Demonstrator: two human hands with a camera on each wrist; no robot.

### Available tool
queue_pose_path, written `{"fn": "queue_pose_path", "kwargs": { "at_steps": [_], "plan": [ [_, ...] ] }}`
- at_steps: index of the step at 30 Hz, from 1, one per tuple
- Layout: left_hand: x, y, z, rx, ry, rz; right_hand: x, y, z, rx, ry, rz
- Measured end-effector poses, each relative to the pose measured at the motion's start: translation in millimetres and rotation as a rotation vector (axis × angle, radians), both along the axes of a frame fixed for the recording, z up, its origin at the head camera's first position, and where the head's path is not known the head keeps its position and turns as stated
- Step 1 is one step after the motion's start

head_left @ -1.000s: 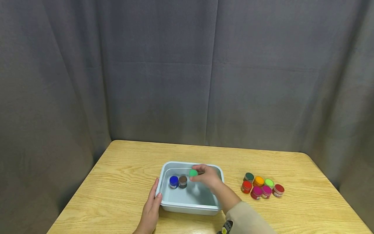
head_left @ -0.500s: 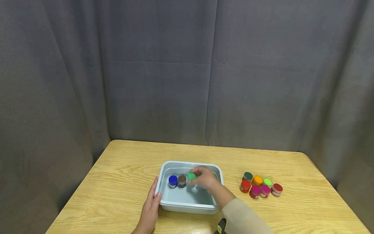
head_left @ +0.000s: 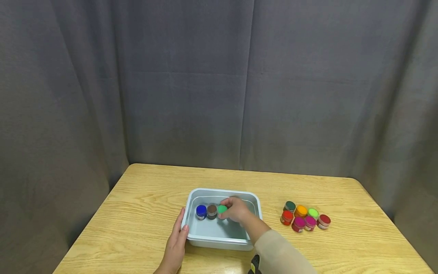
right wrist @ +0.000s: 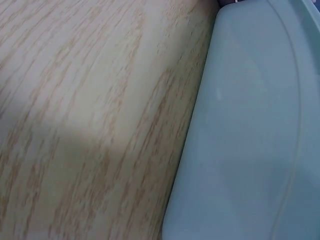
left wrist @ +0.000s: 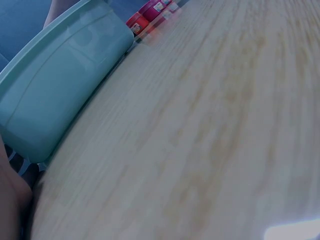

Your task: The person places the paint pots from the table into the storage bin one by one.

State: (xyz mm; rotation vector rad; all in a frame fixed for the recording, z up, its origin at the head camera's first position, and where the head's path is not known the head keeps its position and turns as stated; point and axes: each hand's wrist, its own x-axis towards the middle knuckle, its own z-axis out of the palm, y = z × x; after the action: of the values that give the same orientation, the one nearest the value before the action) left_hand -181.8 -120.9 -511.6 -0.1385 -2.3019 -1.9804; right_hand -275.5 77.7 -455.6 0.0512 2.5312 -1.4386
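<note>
In the head view a pale blue plastic tub (head_left: pixel 222 241) stands on the wooden table. My right hand (head_left: pixel 238 211) reaches inside it and pinches a small jar with a green lid (head_left: pixel 222 209) between thumb and fingers. That jar is at the right end of a row, close beside a brown-lidded jar (head_left: pixel 212 210); a blue-lidded jar (head_left: pixel 201 211) is at the left end. At the tub's left side my left hand (head_left: pixel 176 245) touches the wall and rim with fairly straight fingers and thumb. The right wrist view shows the tub's outer wall (right wrist: pixel 240 125), with the right hand out of sight.
Right of the tub stands a cluster of similar jars, with red (head_left: pixel 287 217), orange (head_left: pixel 301 211), dark green (head_left: pixel 289 206), light green (head_left: pixel 313 213), magenta (head_left: pixel 299 223) and dark red (head_left: pixel 323 220) lids. Grey curtains (head_left: pixel 184 95) hang behind the table (head_left: pixel 150 198).
My right hand has moved the green-lidded jar left and lower, close up to the brown-lidded one. My left hand stays at the tub's side.
</note>
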Motion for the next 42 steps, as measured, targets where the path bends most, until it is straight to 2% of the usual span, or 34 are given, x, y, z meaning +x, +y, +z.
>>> {"fn": "queue_pose_path", "kwargs": {
  "at_steps": [11,18,26,30,42],
  "plan": [
    [-0.2,-0.2,-1.2,0.021,0.007,-0.01,1.2,0.3,2.0,-0.02,-0.009,0.008],
    [-0.5,0.2,-1.4,0.016,0.008,-0.007,3.5,4.8,6.9,-0.042,0.045,0.021],
    [-0.2,-0.7,-0.7,-0.008,0.005,0.007,8.1,15.3,23.2,-0.033,0.062,0.047],
    [-0.8,-1.1,-0.6,-0.004,-0.001,0.005,11.4,23.5,33.7,-0.052,0.081,0.032],
    [0.3,0.0,-0.4,-0.017,0.022,0.015,18.3,59.9,48.9,-0.08,0.119,-0.019]
  ]
}}
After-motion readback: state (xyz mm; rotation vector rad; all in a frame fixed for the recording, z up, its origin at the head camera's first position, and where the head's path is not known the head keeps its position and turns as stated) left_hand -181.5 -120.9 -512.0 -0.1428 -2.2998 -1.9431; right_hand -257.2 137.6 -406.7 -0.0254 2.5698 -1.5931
